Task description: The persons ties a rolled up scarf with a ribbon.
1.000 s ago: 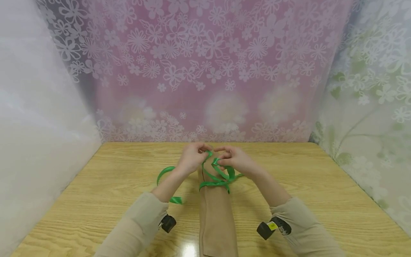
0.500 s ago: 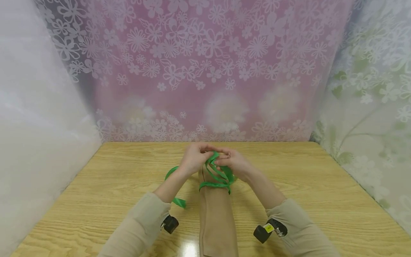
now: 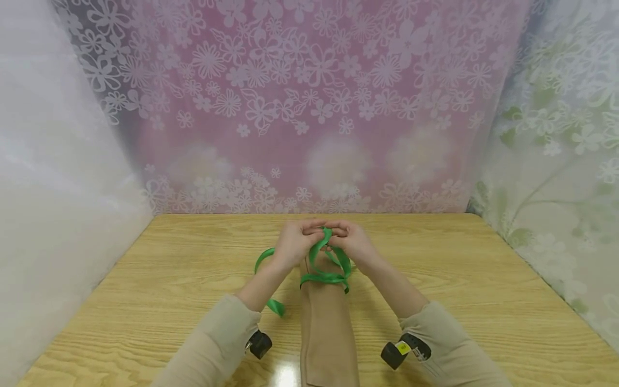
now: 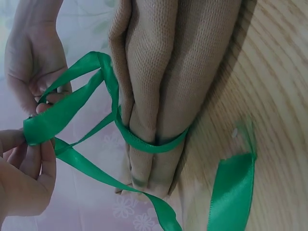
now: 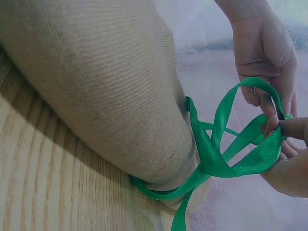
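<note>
A rolled or folded brown knit cloth [image 3: 331, 338] lies lengthwise on the table, its far end under the hands. A green satin ribbon [image 3: 323, 278] goes round the cloth near that end, with crossed loops rising above it. My left hand [image 3: 294, 244] pinches a ribbon loop; in the left wrist view its fingers [image 4: 47, 166] show close on the band. My right hand [image 3: 357, 247] pinches the ribbon beside it, the fingertips of both hands nearly meeting. The right wrist view shows two ribbon loops [image 5: 255, 161] between the hands. Some fingertips hide behind ribbon.
A loose ribbon tail [image 3: 276, 307] with a frayed end lies left of the cloth on the wooden table [image 3: 193, 258]. Floral curtains [image 3: 309, 107] stand behind the table and at both sides. Black wrist cameras [image 3: 260, 344] hang under both sleeves.
My hands have come together above the cloth, the left moving slightly right. The two ribbon parts, apart before, now meet between the fingers. The left tail has shifted a little right.
</note>
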`<state>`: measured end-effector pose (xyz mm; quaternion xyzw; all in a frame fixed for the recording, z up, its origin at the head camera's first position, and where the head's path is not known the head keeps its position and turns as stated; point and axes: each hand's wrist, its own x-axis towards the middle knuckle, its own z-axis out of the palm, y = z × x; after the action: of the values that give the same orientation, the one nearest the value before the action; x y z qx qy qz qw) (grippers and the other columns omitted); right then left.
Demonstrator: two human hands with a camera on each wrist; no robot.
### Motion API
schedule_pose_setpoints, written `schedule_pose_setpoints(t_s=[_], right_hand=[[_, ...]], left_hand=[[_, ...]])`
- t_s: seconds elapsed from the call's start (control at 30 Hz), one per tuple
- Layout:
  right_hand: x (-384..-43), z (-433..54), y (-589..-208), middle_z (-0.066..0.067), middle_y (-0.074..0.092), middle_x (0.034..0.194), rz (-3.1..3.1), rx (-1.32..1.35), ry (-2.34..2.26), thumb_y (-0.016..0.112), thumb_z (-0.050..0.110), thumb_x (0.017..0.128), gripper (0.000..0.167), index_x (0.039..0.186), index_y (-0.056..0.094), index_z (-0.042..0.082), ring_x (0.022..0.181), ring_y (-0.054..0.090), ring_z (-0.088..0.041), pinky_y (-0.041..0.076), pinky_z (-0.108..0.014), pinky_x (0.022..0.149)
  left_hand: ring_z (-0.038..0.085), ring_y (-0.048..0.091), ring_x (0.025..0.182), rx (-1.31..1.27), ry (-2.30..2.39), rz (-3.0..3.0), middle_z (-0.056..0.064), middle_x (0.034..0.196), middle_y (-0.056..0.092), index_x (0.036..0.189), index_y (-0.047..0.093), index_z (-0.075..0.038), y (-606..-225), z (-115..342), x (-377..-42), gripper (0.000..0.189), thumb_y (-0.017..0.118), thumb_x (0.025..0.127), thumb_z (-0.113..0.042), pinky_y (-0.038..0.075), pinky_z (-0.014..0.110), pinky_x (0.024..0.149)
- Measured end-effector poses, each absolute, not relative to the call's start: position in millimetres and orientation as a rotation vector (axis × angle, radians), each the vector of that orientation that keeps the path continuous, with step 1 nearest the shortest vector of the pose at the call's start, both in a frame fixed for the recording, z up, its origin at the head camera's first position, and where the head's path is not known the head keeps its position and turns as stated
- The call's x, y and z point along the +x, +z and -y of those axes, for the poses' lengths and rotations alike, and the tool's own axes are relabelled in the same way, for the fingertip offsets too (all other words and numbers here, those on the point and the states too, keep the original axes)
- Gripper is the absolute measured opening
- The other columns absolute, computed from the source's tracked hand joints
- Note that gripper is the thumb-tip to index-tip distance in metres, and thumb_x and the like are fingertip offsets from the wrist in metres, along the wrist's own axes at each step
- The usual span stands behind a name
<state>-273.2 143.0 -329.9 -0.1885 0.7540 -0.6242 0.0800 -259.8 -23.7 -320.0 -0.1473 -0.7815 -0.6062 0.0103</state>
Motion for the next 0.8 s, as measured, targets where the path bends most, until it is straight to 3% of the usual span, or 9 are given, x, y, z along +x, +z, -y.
schedule_pose_setpoints(t_s=[0.13,0.27,0.4,0.63,0.7,0.8], right_hand=[[-274.8,-141.9,-330.0,-0.016,0.062,0.109,-2.213,-0.527,-1.899,0.050,-0.002,0.086,0.045,0.129,0.042,-0.008,0.081,0.060,-0.020,0.049,-0.029,0.078],[-275.1,-143.2,-329.4,-0.015,0.062,0.108,-2.176,-0.555,-1.917,0.050,-0.004,0.086,0.044,0.130,0.041,-0.009,0.078,0.060,-0.016,0.049,-0.025,0.075],[-274.1,-144.0,-326.9,-0.016,0.061,0.112,-2.183,-0.563,-1.894,0.055,-0.001,0.086,0.046,0.129,0.042,-0.007,0.086,0.061,-0.020,0.048,-0.032,0.083],[-273.4,-144.0,-323.9,-0.020,0.054,0.124,-2.280,-0.533,-1.788,0.065,0.007,0.084,0.051,0.129,0.045,-0.003,0.111,0.051,-0.034,0.042,-0.045,0.093],[-273.3,-143.3,-322.8,-0.018,0.054,0.123,-2.355,-0.513,-1.727,0.067,0.005,0.082,0.051,0.128,0.046,-0.001,0.111,0.051,-0.033,0.044,-0.045,0.091],[-271.8,-142.1,-320.6,-0.016,0.057,0.120,-2.483,-0.495,-1.602,0.068,0.003,0.080,0.051,0.126,0.049,0.001,0.099,0.058,-0.028,0.049,-0.041,0.084]], left_hand=[[0.023,0.064,0.095,-0.420,-1.941,2.407,0.014,0.104,0.067,0.123,0.059,-0.002,-322.5,23.1,-258.8,0.034,0.060,0.089,-0.006,0.052,0.028,0.078],[0.023,0.063,0.098,-0.388,-2.044,2.362,0.012,0.103,0.067,0.121,0.061,-0.005,-326.1,22.6,-258.8,0.032,0.061,0.089,-0.008,0.050,0.031,0.084],[0.023,0.061,0.101,-0.358,-2.129,2.294,0.012,0.101,0.068,0.121,0.061,-0.005,-328.6,21.0,-260.1,0.032,0.060,0.089,-0.008,0.047,0.033,0.090],[0.024,0.063,0.097,-0.318,-1.978,2.289,0.014,0.102,0.067,0.118,0.061,0.001,-329.6,19.0,-261.4,0.029,0.059,0.088,-0.002,0.050,0.028,0.082],[0.022,0.064,0.096,-0.306,-1.912,2.310,0.013,0.101,0.068,0.116,0.062,0.000,-329.9,19.0,-262.4,0.028,0.059,0.088,-0.003,0.051,0.027,0.080],[0.022,0.065,0.093,-0.297,-1.813,2.331,0.011,0.099,0.069,0.112,0.065,-0.001,-330.1,18.6,-264.5,0.025,0.061,0.087,-0.003,0.052,0.028,0.077]])
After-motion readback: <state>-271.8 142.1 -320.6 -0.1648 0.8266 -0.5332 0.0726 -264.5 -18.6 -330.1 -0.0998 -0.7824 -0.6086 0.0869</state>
